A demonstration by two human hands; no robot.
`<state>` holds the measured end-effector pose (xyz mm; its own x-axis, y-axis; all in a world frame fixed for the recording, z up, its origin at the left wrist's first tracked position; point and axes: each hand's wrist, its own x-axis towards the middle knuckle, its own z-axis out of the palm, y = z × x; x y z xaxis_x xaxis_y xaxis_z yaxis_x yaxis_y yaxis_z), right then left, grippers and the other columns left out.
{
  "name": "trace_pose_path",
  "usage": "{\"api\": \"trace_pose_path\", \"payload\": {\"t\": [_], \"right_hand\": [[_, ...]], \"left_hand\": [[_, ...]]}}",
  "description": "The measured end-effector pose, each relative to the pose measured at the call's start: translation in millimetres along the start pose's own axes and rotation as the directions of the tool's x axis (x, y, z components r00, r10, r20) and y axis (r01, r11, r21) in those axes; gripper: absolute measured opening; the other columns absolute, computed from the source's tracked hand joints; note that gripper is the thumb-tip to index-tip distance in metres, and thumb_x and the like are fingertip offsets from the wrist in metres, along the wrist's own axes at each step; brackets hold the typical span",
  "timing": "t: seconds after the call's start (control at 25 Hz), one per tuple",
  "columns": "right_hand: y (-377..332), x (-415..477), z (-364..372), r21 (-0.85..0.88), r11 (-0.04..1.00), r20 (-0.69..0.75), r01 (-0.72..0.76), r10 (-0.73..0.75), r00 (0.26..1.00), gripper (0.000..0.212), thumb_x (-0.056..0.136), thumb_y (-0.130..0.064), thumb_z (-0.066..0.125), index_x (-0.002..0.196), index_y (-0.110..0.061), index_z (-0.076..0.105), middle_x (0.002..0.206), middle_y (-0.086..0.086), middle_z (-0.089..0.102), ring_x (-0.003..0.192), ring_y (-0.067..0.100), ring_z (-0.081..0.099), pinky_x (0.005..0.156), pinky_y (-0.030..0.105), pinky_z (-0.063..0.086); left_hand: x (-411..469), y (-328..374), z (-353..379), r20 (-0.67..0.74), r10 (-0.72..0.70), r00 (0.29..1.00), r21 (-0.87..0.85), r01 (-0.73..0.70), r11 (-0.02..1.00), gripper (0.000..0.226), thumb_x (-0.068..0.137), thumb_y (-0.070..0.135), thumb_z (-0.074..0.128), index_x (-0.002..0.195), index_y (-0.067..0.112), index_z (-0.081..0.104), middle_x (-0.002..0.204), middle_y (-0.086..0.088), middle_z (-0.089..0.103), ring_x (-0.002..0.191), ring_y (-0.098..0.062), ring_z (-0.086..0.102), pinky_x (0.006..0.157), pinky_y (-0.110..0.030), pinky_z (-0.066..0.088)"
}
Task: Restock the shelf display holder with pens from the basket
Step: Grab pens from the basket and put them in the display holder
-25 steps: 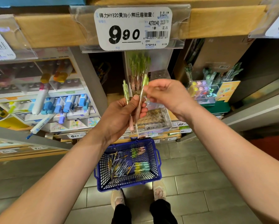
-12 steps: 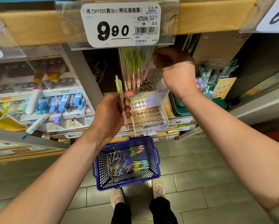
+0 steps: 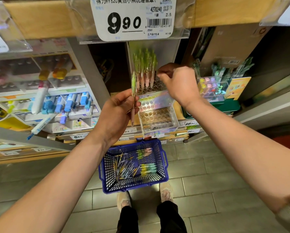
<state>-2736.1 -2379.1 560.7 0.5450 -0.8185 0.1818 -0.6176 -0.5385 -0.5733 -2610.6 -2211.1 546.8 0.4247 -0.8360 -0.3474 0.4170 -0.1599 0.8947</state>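
Observation:
My left hand (image 3: 117,113) grips one green-and-pink pen (image 3: 133,91) upright, just left of the clear tiered display holder (image 3: 157,115) on the shelf. Several matching pens (image 3: 144,68) stand in the holder's back rows; the front tiers show bare round holes. My right hand (image 3: 178,83) hovers at the holder's right, fingertips pinched beside the rightmost standing pen; I cannot tell whether they touch it. The blue basket (image 3: 165,158) sits on the floor below, with loose pens (image 3: 124,167) and banded bundles (image 3: 147,169) in it.
A wooden shelf edge with a 9.90 price tag (image 3: 132,19) hangs just above the holder. A highlighter display (image 3: 57,105) stands to the left, a pastel pen display (image 3: 213,86) to the right. My shoes (image 3: 124,200) stand behind the basket.
My right hand carried a pen up from my left hand into the holder's back rows, then dropped lower beside it. My left hand went from two pens to one.

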Motion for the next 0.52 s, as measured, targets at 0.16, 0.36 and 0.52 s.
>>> {"api": "trace_pose_path", "payload": {"t": [0.16,0.36,0.52], "right_hand": [[-9,-11,-7,0.212,0.976,-0.065,-0.051,0.066,0.996,0.015,0.091,-0.029,0.071,0.078,-0.022,0.074,0.058,-0.020,0.059,0.060,-0.010,0.059,0.063,-0.003,0.037],[-32,-30,-6,0.484,0.864,0.309,-0.136,-0.023,0.951,0.007,0.087,-0.033,0.077,0.091,-0.034,0.071,0.087,-0.010,0.075,0.085,0.008,0.073,0.086,0.032,0.060],[-34,-25,-11,0.531,0.825,0.314,-0.196,0.023,0.949,0.012,0.088,-0.024,0.078,0.094,-0.015,0.074,0.082,-0.001,0.076,0.079,0.017,0.075,0.084,0.035,0.061]], "left_hand": [[0,3,2,-0.015,0.017,1.000,-0.061,-0.018,0.998,0.029,0.100,0.004,0.055,0.129,0.000,0.058,0.104,-0.010,0.069,0.090,-0.019,0.064,0.088,-0.039,0.054],[0,8,8,0.035,0.051,0.998,-0.026,-0.050,0.998,0.018,0.098,0.007,0.059,0.114,0.010,0.066,0.085,-0.013,0.064,0.081,-0.027,0.052,0.076,-0.033,0.050],[-1,8,8,0.016,0.059,0.998,0.010,-0.059,0.998,0.016,0.101,0.010,0.057,0.110,0.014,0.070,0.092,-0.010,0.070,0.089,-0.029,0.057,0.086,-0.034,0.054]]}}
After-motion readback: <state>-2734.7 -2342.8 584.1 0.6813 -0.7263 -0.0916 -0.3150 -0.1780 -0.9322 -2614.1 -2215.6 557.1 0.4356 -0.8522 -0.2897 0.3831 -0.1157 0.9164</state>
